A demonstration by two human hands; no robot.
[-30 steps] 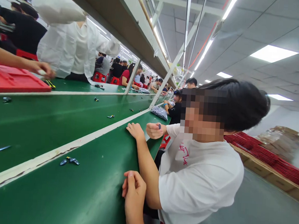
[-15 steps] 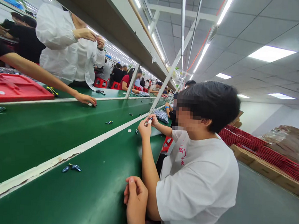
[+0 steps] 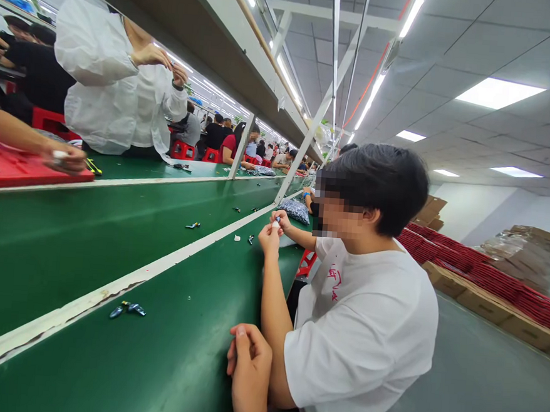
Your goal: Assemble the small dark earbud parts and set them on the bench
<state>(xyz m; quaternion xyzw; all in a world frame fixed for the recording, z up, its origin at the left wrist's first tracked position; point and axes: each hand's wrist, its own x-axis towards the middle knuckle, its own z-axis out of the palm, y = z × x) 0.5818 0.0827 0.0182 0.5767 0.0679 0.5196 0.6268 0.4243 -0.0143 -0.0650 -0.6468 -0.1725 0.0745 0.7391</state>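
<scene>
My right hand (image 3: pixel 250 367) rests at the near edge of the green work surface (image 3: pixel 170 355), at the bottom of the view. Its fingers are loosely curled with the thumb on top, and nothing shows in them. Nearest on the surface, to its left, lie small glossy blue parts with a yellow bit (image 3: pixel 128 309), apart from the hand. Beside it is the bare forearm (image 3: pixel 274 312) of a seated co-worker in a white T-shirt, who holds a small dark piece (image 3: pixel 278 219) between both hands. My left hand is out of view.
A white divider strip (image 3: pixel 157 270) separates the near surface from a green belt (image 3: pixel 40 265) bearing small parts. A red tray (image 3: pixel 18 172) stands beyond. A bag of small parts (image 3: pixel 295 211) lies ahead. Overhead runs a shelf (image 3: pixel 211 44) on white posts.
A co-worker's arm at the left has drawn back from the belt to above the red tray. Small parts on the belt have shifted left, one out of view. My right hand stays still.
</scene>
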